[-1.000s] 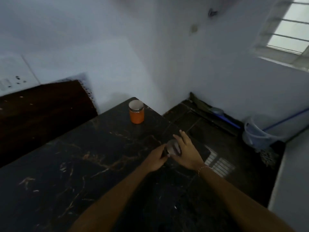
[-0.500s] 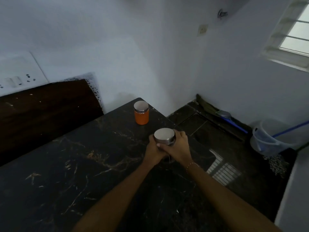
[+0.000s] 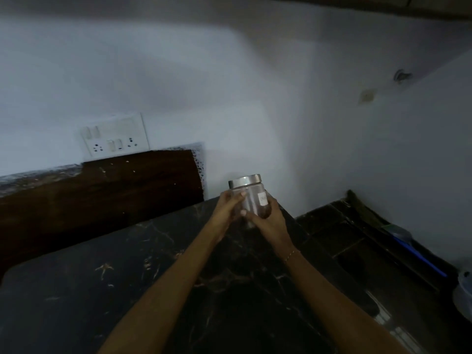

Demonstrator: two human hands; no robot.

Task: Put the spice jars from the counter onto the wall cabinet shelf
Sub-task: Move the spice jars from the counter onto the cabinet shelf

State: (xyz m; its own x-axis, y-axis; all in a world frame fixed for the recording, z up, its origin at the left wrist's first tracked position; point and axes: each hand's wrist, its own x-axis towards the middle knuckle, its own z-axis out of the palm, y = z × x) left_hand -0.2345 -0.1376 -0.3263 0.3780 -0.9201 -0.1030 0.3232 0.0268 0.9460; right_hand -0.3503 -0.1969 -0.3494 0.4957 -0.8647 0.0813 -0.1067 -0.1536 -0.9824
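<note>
A clear glass spice jar (image 3: 251, 198) with a steel lid and a small white label hangs above the far corner of the black marble counter (image 3: 127, 277). Dark brown spice lies in its bottom. My left hand (image 3: 228, 206) grips its left side and my right hand (image 3: 269, 221) cups it from the right and below. The jar is upright, lifted off the counter. The orange jar is hidden behind my hands or out of view. A dark strip at the top right edge may be the wall cabinet's underside (image 3: 383, 6).
A white switch and socket plate (image 3: 115, 136) is on the wall above a dark wooden backsplash (image 3: 102, 190). Right of the counter the floor drops to dark tiles, with a blue-handled tool (image 3: 419, 254) and a pale bucket (image 3: 463, 295) by the wall.
Both hands have raised the jar from the counter, and it now shows its side rather than its lid. The view has tilted upward and left; the orange jar is no longer seen.
</note>
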